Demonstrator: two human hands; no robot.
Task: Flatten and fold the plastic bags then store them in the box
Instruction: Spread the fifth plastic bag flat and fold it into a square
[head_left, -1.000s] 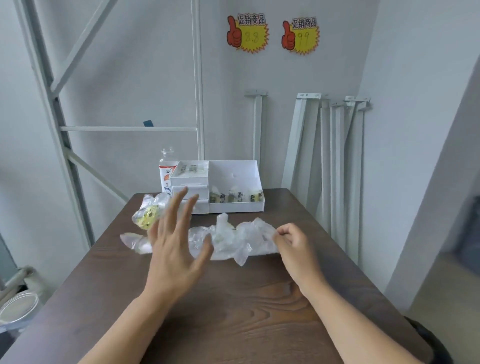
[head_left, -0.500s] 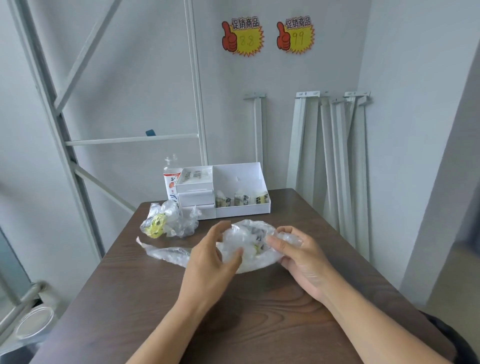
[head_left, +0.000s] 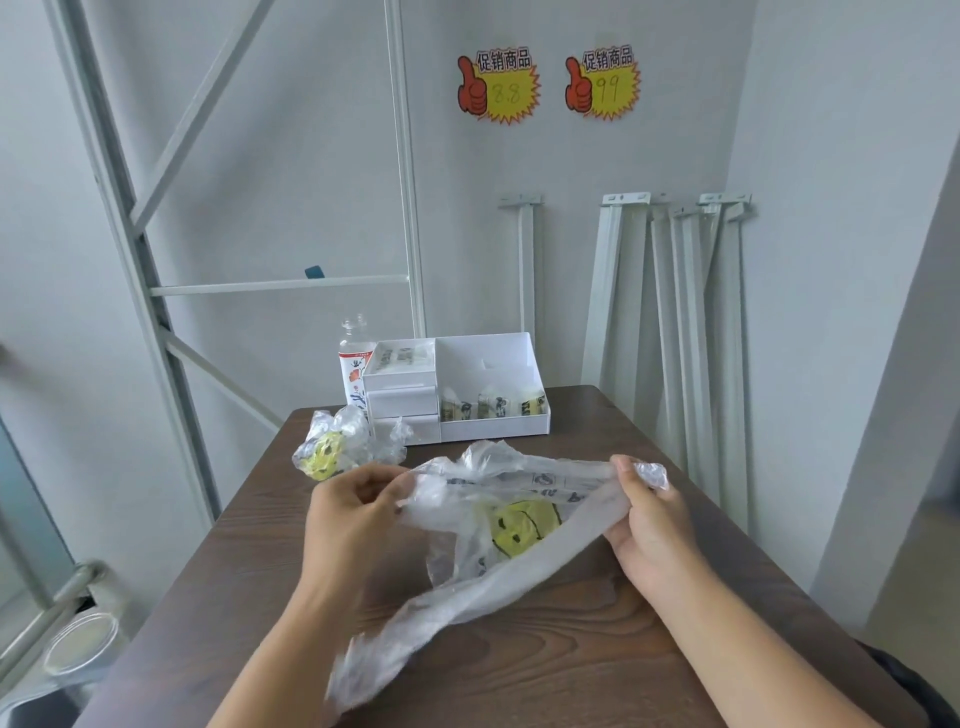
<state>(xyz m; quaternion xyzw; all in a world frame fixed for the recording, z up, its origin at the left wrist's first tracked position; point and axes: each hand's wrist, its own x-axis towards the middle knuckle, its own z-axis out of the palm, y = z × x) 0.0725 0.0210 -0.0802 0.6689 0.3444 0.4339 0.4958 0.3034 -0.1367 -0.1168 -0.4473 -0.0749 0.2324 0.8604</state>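
A clear plastic bag (head_left: 498, 540) with a yellow smiley face hangs stretched above the brown table (head_left: 597, 670). My left hand (head_left: 353, 514) pinches its left top edge and my right hand (head_left: 649, 525) grips its right top edge; a long tail droops toward me. A second crumpled smiley bag (head_left: 337, 447) lies at the far left of the table. The white box (head_left: 493, 421) stands at the table's far edge, with several folded bags lined up in its right compartment.
A clear drink bottle (head_left: 356, 358) stands behind the box's left side. A metal shelf frame (head_left: 156, 291) rises at left, and white metal posts (head_left: 685, 338) lean on the wall at right. A round lidded container (head_left: 78, 644) sits on the floor at left.
Both hands have lifted the bag off the table and pulled it apart sideways, so it went from a bunched wad to a stretched sheet showing the smiley print.
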